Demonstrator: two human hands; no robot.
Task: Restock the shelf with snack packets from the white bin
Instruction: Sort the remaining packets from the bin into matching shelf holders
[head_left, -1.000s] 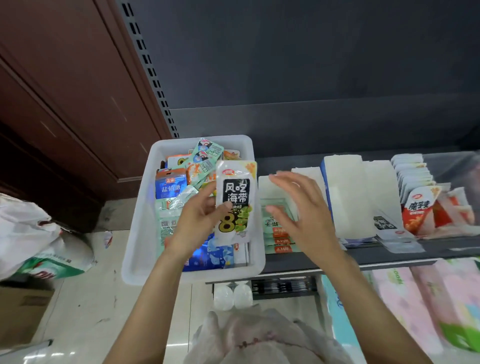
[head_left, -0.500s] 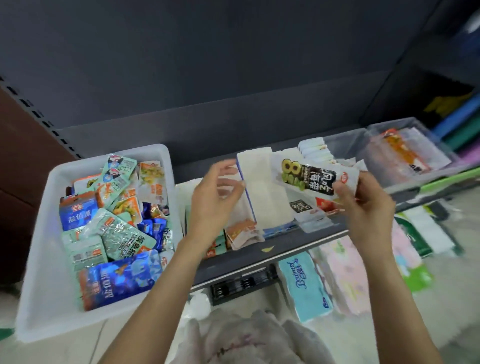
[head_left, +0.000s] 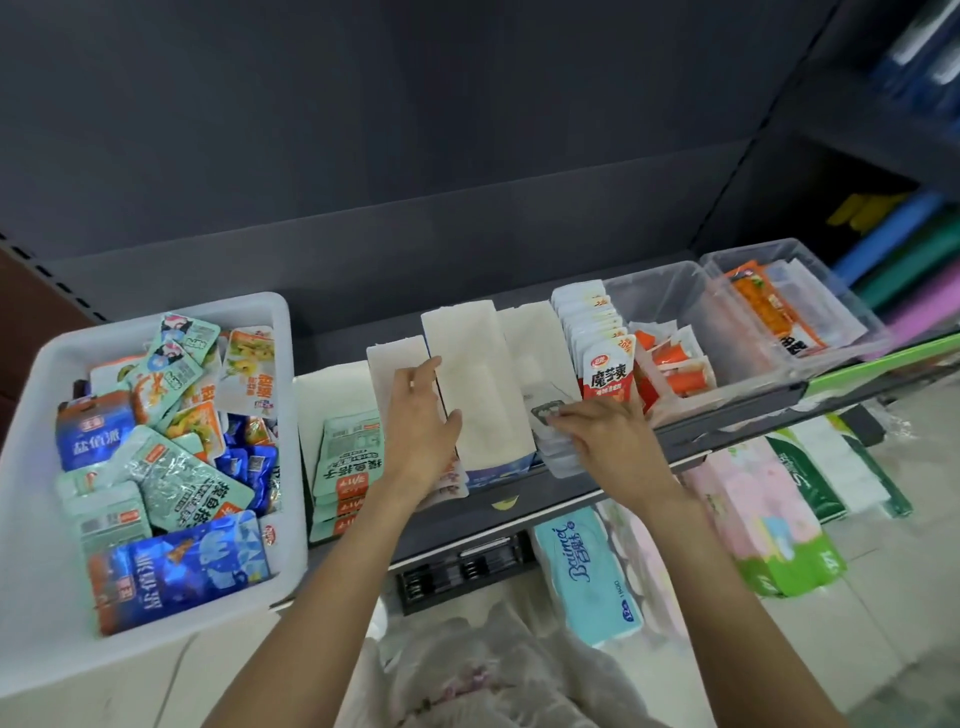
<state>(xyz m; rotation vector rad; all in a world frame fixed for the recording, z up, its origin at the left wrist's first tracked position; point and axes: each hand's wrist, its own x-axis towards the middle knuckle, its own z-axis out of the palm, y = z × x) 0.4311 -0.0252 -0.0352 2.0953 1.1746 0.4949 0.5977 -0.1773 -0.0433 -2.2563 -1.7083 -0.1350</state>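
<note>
Dark shelf (head_left: 597, 486) lined with white dividers, white bin (head_left: 36, 415) of snack packets (head_left: 176, 467) at its left end.
Left hand (head_left: 423, 421) reaches forward, fingers curled round a tall white divider (head_left: 480, 395). Right hand (head_left: 605, 434), palm down, presses bent fingers onto the packet stack (head_left: 553, 447) beside the red packets (head_left: 608, 371).
</note>
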